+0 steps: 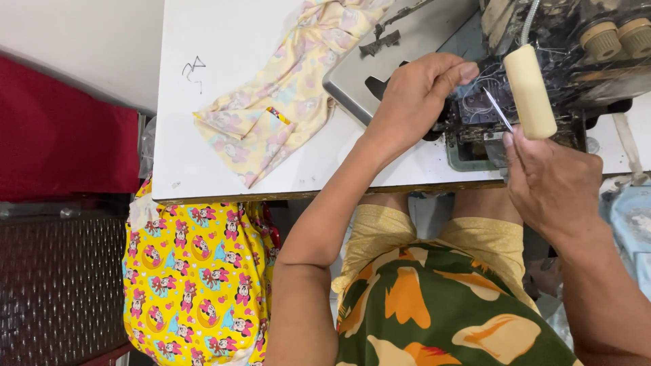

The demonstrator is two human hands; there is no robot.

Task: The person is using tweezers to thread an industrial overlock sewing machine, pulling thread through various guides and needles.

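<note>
White table (203, 135) bears pastel cloth (285, 102); right hand (553, 183) grip pinches tweezers (498, 110), left hand (417, 95) fingering machine (488, 108)

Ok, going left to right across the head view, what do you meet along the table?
Pale yellow printed garment → left hand → thin metal tweezers → cream cylindrical roll, above the right hand.

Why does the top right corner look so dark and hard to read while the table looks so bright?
In the head view, even light makes the white table bright and nearly featureless; the sewing machine is dark and sits in its own shade, so its parts merge. The left hand casts only a faint shadow. The tweezers in the right hand catch a thin glint. Edges look sharp, with no clear blur.
</note>
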